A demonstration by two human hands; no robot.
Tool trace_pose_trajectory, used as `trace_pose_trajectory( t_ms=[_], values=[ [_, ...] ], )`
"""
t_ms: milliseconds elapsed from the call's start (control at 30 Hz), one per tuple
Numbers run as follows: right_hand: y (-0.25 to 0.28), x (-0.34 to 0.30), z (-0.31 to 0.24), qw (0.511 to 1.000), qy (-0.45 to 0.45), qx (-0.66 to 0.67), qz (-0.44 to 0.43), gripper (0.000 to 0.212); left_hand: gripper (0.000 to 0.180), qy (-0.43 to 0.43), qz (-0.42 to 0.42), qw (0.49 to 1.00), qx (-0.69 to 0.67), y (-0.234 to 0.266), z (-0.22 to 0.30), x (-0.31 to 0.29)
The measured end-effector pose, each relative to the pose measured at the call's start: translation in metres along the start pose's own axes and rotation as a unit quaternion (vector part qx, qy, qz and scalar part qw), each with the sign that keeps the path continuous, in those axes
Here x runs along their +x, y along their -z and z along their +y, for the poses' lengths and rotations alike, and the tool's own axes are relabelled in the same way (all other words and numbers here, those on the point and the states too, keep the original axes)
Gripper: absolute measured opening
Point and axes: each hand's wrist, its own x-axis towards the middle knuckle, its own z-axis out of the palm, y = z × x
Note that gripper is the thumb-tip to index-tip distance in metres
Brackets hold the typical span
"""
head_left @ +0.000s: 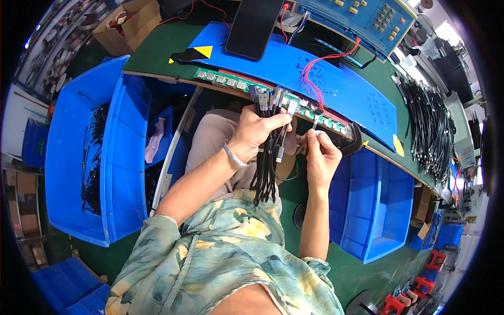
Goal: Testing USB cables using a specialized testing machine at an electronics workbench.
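My left hand (251,131) is wrapped round a bundle of black cables (263,181), in front of the bench edge. The bundle's metal plugs point up toward the bench, and its other ends hang over my lap. A white plug (292,107) sticks out beside my left thumb. Below that thumb dangles a grey connector (280,155) on a thin cable. To the right, my right hand (321,155) pinches a small cable plug (315,123) at the green circuit board strip (226,80) along the bench edge. Whether the plug is seated in a socket I cannot tell.
A phone (252,31) lies on the blue sheet (336,79), near a blue test instrument (367,21) with red wires (310,73). More black cables (428,123) lie at the bench's right. Blue bins (126,173) stand left and right (386,210) of me.
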Motion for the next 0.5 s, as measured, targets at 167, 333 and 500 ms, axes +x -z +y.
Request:
trace_pose_trajectory(
  t_ms=[167,333,500],
  values=[
    [-0.0039,-0.0005,-0.0007,0.999,-0.001,-0.030,0.010,0.022,0.006,0.001,0.004,1.000,0.003,-0.0004,0.0013,-0.0002],
    [-0.0038,-0.0016,0.0033,0.996,0.015,-0.084,0.026,0.021,0.006,0.004,0.004,1.000,-0.010,-0.0013,0.0017,-0.0007],
    [-0.0022,-0.0019,-0.0030,0.979,0.070,-0.193,0.011,0.019,0.006,0.000,0.005,1.000,-0.017,-0.0016,0.0014,-0.0009]
  ],
)
